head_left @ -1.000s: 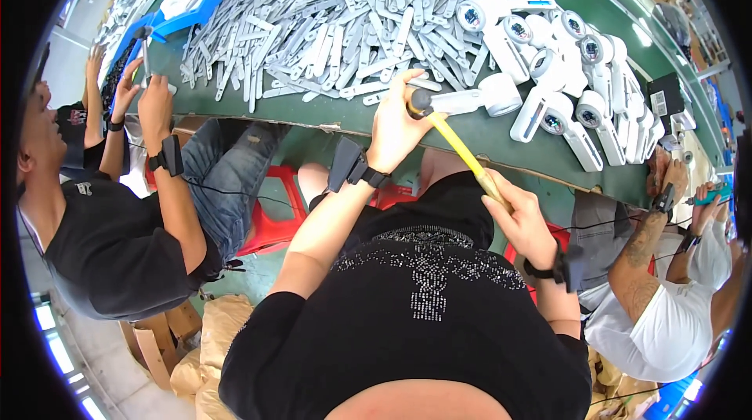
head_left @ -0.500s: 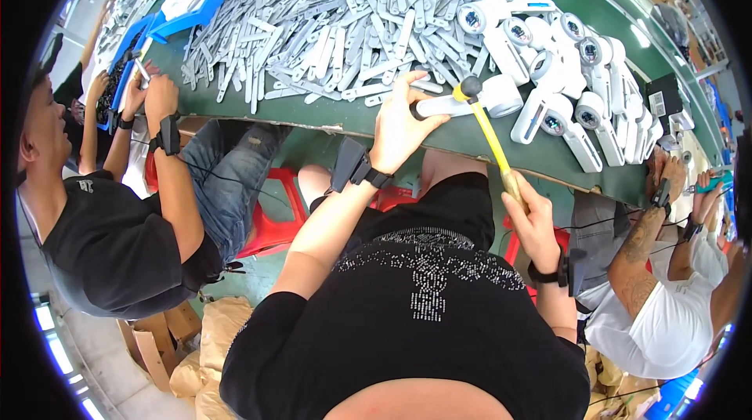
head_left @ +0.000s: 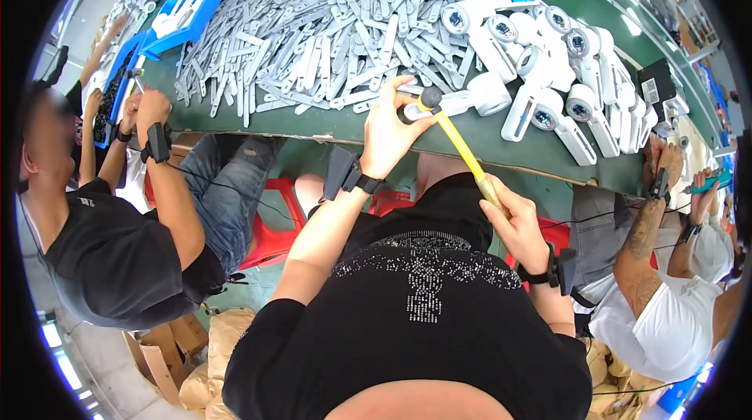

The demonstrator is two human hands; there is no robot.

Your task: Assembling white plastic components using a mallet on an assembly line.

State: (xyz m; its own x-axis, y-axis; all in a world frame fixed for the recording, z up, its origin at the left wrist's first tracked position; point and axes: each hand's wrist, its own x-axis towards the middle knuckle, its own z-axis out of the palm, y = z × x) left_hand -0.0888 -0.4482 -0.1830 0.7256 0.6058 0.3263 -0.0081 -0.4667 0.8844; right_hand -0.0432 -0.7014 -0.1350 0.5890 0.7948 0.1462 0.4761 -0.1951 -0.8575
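My left hand grips the end of a white plastic housing with a long handle and a wide round head. The housing lies over the table's front edge area, its round head pointing right. In my right hand is a mallet with a yellow handle and a dark rounded head. The mallet head is over the handle end of the housing, close to my left fingers; whether it touches cannot be made out. Behind my left hand spreads a heap of flat grey-white plastic strips.
Several white housings with round lens-like ends are piled at right. A black box stands beyond them. At left is a blue tray with white parts. A person in black works at left, another in white at right.
The mallet head has moved left along the housing, toward my left fingers. My right hand has shifted left and slightly down with it. My left hand keeps its grip.
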